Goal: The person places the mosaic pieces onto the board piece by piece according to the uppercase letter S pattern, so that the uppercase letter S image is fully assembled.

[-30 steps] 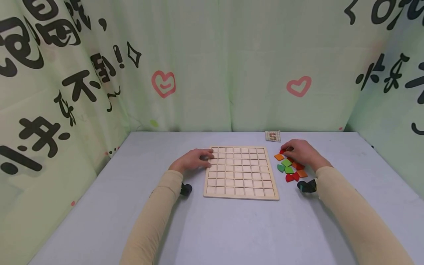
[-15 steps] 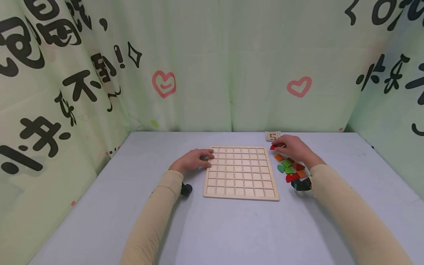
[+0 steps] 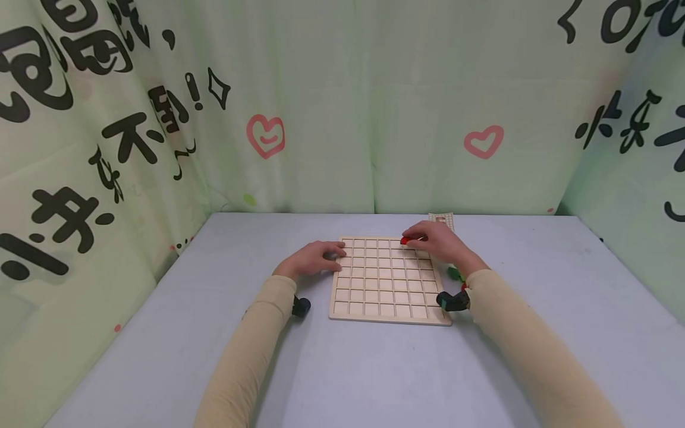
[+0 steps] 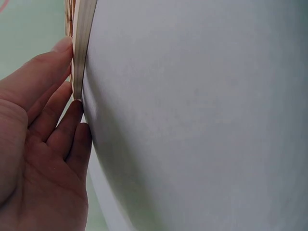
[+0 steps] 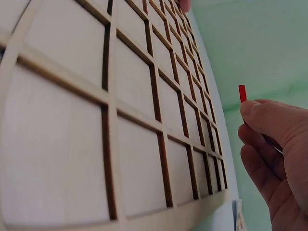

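Note:
A pale wooden grid board (image 3: 371,284) with square cells lies flat on the table. My left hand (image 3: 310,258) touches its left edge, fingers loosely extended; in the left wrist view the thumb and fingertips meet the board's side (image 4: 83,48). My right hand (image 3: 441,241) pinches a small flat red piece (image 3: 404,241) over the far row of cells, toward the right. In the right wrist view the red piece (image 5: 242,92) stands edge-on between thumb and fingers, apart from the board. The cells in sight hold no pieces.
Right of the board, a green piece (image 3: 453,273) peeks out; the other loose pieces are mostly hidden by the right forearm. A small printed card (image 3: 442,217) lies at the table's back edge. Printed curtains (image 3: 321,107) enclose the back and sides.
My right hand has lifted the red piece off the pile and carried it left over the board's far edge. The left hand has stayed at the board's left side.

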### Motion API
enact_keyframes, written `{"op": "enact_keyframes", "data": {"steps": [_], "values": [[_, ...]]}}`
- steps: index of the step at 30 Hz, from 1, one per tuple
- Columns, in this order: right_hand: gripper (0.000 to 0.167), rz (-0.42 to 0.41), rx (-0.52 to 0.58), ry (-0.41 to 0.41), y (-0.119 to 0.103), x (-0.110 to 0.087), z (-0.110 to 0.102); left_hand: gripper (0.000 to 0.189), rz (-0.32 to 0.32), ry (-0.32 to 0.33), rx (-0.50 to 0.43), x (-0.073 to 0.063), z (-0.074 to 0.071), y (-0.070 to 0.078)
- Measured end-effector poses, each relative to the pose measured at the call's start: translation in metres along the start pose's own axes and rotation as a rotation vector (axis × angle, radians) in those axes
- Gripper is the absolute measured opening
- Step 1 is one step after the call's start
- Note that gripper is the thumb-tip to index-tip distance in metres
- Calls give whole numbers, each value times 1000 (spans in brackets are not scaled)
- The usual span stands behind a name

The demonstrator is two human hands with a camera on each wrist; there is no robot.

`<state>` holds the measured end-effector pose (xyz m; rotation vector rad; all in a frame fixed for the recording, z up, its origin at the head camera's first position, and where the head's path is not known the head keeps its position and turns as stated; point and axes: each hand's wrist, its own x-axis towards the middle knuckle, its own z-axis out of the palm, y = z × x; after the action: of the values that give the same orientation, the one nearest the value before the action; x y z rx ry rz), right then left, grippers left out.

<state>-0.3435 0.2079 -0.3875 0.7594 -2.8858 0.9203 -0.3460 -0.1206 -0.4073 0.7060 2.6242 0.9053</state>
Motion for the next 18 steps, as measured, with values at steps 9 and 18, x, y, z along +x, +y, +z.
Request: {"op": "enact_keyframes", "data": {"steps": [9, 18], "values": [[34, 20, 53, -55, -12, 12, 22, 35, -14, -3, 0, 1, 1, 0], [30, -43, -13, -61, -20, 17, 32, 34, -3, 0, 3, 1, 0, 0]]}}
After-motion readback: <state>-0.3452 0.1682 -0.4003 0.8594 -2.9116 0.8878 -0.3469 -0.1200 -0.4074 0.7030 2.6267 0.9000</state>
